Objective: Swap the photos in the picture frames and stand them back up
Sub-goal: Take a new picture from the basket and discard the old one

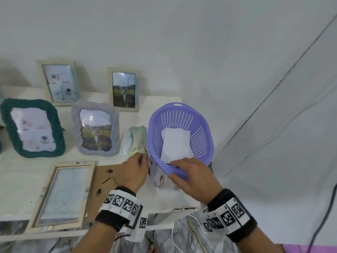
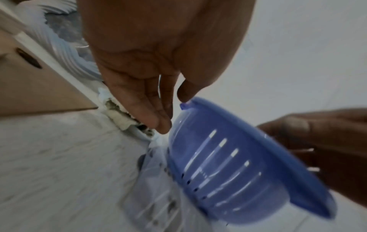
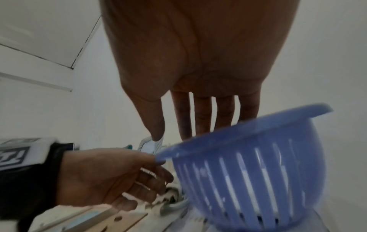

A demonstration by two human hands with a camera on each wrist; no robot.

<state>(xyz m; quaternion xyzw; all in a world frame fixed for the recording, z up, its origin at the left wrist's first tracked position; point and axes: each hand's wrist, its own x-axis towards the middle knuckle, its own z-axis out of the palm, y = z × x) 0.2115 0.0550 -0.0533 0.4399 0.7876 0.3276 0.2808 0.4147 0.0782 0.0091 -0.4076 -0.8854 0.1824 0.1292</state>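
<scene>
The swap looks only partly done: four frames stand upright well beyond the fingertips, two plain wooden ones at the wall, a green woven frame (image 1: 32, 127) and a grey ribbed frame (image 1: 95, 127) nearer, each with a picture behind its glass. One more wooden frame (image 1: 61, 195) lies flat, face down and empty, to the left of the left hand (image 1: 134, 173), with its brown backing board (image 1: 105, 181) loose on the table (image 1: 21, 179) just under that wrist; so I judge this frame has yet to get a photo, its back and its stand. The purple basket (image 1: 180, 136) sits tipped, near edge raised, between the two hands, and white photo sheets (image 1: 176, 146) lie face down inside it, just past the right fingertips. The right hand (image 1: 191, 177) reaches over the near rim with its fingers straight and slightly spread, tips resting on the lowest sheet; it pinches nothing that I can see. The left hand's fingers are pressed together and pointed down beside the basket's left rim, the thumb tip touching the rim edge in the left wrist view; whether it grips it I cannot tell. A printed photo (image 1: 158, 177) lies under the basket, between the hands, pale with small dark marks. A pale oval frame (image 1: 134, 141) lies just beyond the left fingertips.
</scene>
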